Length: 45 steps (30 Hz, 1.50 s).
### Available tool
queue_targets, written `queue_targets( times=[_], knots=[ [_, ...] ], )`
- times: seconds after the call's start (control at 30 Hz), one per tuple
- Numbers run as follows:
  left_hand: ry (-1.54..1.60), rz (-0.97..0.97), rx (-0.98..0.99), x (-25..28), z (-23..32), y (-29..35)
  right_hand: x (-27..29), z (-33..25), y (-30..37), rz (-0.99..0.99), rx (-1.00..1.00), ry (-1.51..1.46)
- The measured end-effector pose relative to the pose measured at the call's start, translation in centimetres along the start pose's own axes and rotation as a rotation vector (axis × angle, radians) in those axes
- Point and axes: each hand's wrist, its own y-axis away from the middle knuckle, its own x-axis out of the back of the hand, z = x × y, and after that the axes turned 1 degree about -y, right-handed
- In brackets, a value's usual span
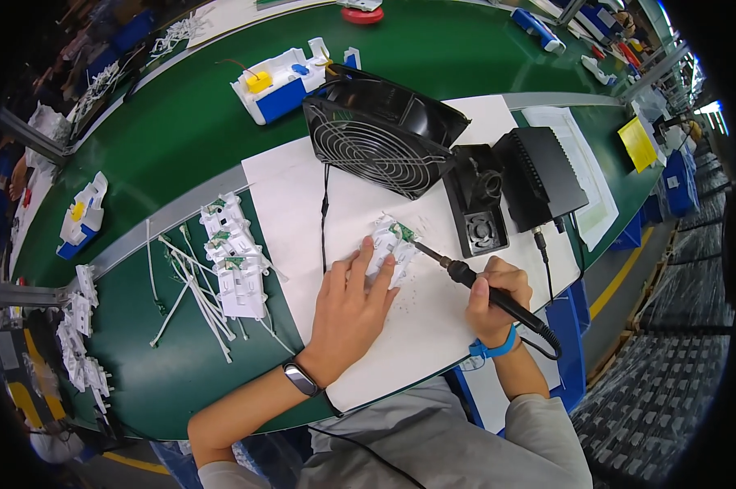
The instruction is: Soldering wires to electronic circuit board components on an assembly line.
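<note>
My left hand (pixel 347 314) lies flat on a white plastic part (pixel 391 247) and pins it to the white mat (pixel 303 204). A small green circuit board (pixel 404 232) sits at the part's far end. My right hand (pixel 496 297) grips a black soldering iron (pixel 474 285) like a pen. The iron's tip touches the green board. A dark smart band is on my left wrist and a blue strap on my right wrist.
A black fan (pixel 380 134) stands behind the part, with a black iron stand (pixel 482 208) and a black box (pixel 540 175) to its right. A row of white parts (pixel 233 257) and loose white strips (pixel 193 293) lie left of the mat. Blue-white housings (pixel 282 81) rest farther back.
</note>
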Motion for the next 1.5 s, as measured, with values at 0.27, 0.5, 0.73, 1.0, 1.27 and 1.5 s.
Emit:
queue_targets(
  times=[0.27,0.5,0.73,1.0,1.27,1.5],
  knots=[
    [-0.002,-0.038,0.003,0.0,-0.1,0.2,-0.6,-0.8,-0.8,-0.031,0.024,0.039],
    [-0.004,-0.032,-0.006,0.0,-0.2,0.3,-0.1,-0.4,0.0,-0.048,0.013,0.043],
    [-0.013,-0.03,-0.011,0.1,-0.2,0.2,-0.3,-0.3,-0.1,-0.008,-0.048,0.055],
    [-0.021,-0.028,-0.019,0.1,-0.3,0.1,1.5,-0.3,0.0,0.274,-0.034,0.012],
    [-0.027,0.012,-0.017,0.0,-0.4,0.3,4.4,0.5,-4.5,0.436,-0.063,0.23],
    [-0.02,0.036,-0.039,-0.3,-0.6,0.5,0.2,3.2,-7.5,0.1,-0.256,0.24]
  ],
)
